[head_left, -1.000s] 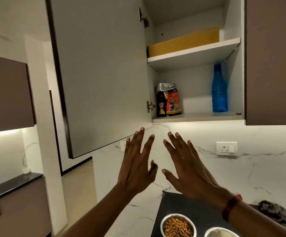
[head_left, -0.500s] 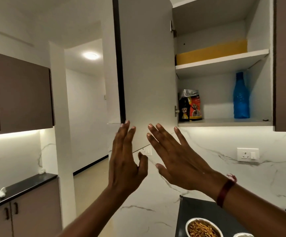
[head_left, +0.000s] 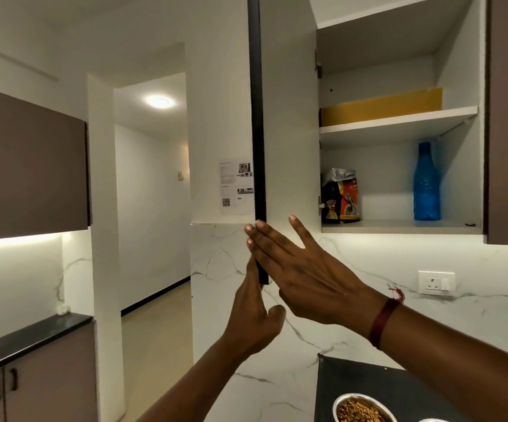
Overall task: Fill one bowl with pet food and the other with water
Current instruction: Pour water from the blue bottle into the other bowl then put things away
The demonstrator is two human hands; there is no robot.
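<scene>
A steel bowl [head_left: 360, 411] holding brown pet food sits at the bottom edge on a black mat [head_left: 353, 379]. The rim of a second bowl [head_left: 435, 419] barely shows beside it. In the open wall cabinet stand a pet food bag [head_left: 341, 197] and a blue water bottle [head_left: 426, 184] on the lower shelf. The cabinet door [head_left: 258, 132] is seen almost edge-on. My right hand [head_left: 304, 275] lies flat against the door's inner face near its bottom corner. My left hand [head_left: 251, 318] is raised on the outer side, fingers partly hidden behind the door edge.
A yellow box [head_left: 380, 108] lies on the upper shelf. A wall socket [head_left: 436, 283] sits on the marble backsplash at right. Brown wall cabinets and a dark counter [head_left: 27, 339] run along the left, with a doorway between. A printed sheet [head_left: 236, 187] hangs on the wall.
Both hands rose from in front of the backsplash to the door's bottom corner, one on each side. The door's inner face now looks much narrower, and the view has turned left.
</scene>
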